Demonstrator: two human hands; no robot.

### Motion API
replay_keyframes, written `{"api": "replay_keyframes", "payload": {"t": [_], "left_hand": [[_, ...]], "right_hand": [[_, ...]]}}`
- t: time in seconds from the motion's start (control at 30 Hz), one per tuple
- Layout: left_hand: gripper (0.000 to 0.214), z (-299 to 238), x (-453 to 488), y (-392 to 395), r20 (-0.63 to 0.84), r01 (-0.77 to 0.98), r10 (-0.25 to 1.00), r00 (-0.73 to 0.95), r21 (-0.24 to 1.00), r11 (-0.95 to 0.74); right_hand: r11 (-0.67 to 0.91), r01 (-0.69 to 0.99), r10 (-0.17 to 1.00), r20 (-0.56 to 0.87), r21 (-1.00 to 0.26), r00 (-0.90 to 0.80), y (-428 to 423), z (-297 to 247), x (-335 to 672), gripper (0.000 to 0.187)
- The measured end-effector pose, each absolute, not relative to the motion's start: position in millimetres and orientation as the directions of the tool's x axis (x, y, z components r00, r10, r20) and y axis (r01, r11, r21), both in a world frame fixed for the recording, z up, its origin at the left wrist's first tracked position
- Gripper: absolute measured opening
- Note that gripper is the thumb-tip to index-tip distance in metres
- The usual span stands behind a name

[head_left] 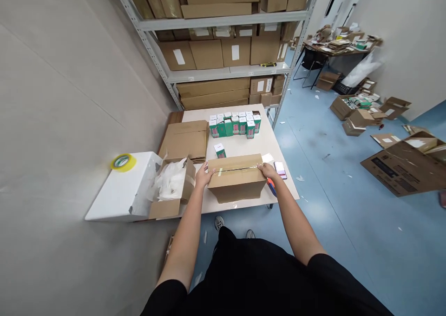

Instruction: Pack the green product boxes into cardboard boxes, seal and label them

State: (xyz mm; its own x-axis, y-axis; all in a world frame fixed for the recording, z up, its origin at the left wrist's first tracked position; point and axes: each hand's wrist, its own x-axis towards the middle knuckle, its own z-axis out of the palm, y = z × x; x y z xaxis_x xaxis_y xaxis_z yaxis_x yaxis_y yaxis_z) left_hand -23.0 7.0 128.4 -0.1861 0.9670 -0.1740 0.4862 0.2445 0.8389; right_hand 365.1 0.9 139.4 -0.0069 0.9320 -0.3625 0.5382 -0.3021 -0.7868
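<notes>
A closed cardboard box [239,179] stands near the table's front edge, with clear tape along its top seam. My left hand [203,175] grips its left end, the thumb on the top edge. At the opposite end my right hand [267,170] holds the top right corner. Just behind the box is a single small green and white carton [219,150]. A phone [280,170] lies right of my right hand. Partly hidden by my right wrist is a red and blue object [272,187] whose kind I cannot make out.
Several green and white cartons [235,125] stand in rows farther back on the table [268,141]. Flattened cardboard [186,141] and an open box of white packing material [170,181] are on the left. Yellow tape [123,162] rests on a white block. Shelving [226,74] stands behind.
</notes>
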Motion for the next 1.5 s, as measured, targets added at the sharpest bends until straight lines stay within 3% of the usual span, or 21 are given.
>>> {"api": "replay_keyframes", "payload": {"t": [0.13, 0.23, 0.33, 0.5, 0.7, 0.83, 0.97, 1.17, 1.33, 1.5], "left_hand": [[0.080, 133, -19, 2, -0.324, 0.286, 0.935, -0.141, 0.891, 0.352], [0.093, 145, -19, -8, -0.392, 0.133, 0.919, -0.033, 0.910, 0.392], [0.101, 162, -19, -20, -0.426, 0.063, 0.904, -0.030, 0.902, 0.427], [0.084, 193, 11, -31, -0.328, 0.103, 0.935, -0.136, 0.934, 0.343], [0.086, 205, 59, -26, -0.209, 0.117, 0.969, -0.128, 0.968, 0.224], [0.078, 186, 72, -21, -0.286, 0.067, 0.955, -0.079, 0.954, 0.292], [0.071, 157, 76, -20, -0.309, 0.071, 0.945, -0.108, 0.946, 0.317], [0.080, 111, 71, -28, -0.337, 0.047, 0.941, -0.033, 0.940, 0.339], [0.075, 70, 73, -41, -0.414, 0.150, 0.909, -0.045, 0.897, 0.416], [0.074, 41, 73, -45, -0.470, 0.275, 0.881, -0.047, 0.842, 0.464]], "right_hand": [[-0.276, 0.406, 0.949, -0.313, -0.871, -0.027, -6, 147, 361, 0.062], [-0.347, 0.339, 0.923, -0.382, -0.874, -0.042, -13, 156, 359, 0.068], [-0.372, 0.355, 0.924, -0.377, -0.858, 0.057, -21, 167, 371, 0.064], [-0.280, 0.373, 0.927, -0.147, -0.885, 0.345, -39, 185, 413, 0.058], [-0.252, 0.283, 0.840, -0.064, -0.925, 0.539, -61, 195, 433, 0.055], [-0.207, 0.212, 0.838, -0.062, -0.955, 0.542, -80, 172, 433, 0.057], [-0.280, 0.234, 0.827, -0.110, -0.931, 0.551, -100, 138, 431, 0.060], [-0.309, 0.148, 0.795, -0.170, -0.939, 0.582, -109, 98, 429, 0.045], [-0.356, 0.079, 0.830, -0.276, -0.931, 0.484, -115, 63, 423, 0.047], [-0.416, 0.198, 0.861, -0.314, -0.887, 0.401, -108, 44, 424, 0.046]]}}
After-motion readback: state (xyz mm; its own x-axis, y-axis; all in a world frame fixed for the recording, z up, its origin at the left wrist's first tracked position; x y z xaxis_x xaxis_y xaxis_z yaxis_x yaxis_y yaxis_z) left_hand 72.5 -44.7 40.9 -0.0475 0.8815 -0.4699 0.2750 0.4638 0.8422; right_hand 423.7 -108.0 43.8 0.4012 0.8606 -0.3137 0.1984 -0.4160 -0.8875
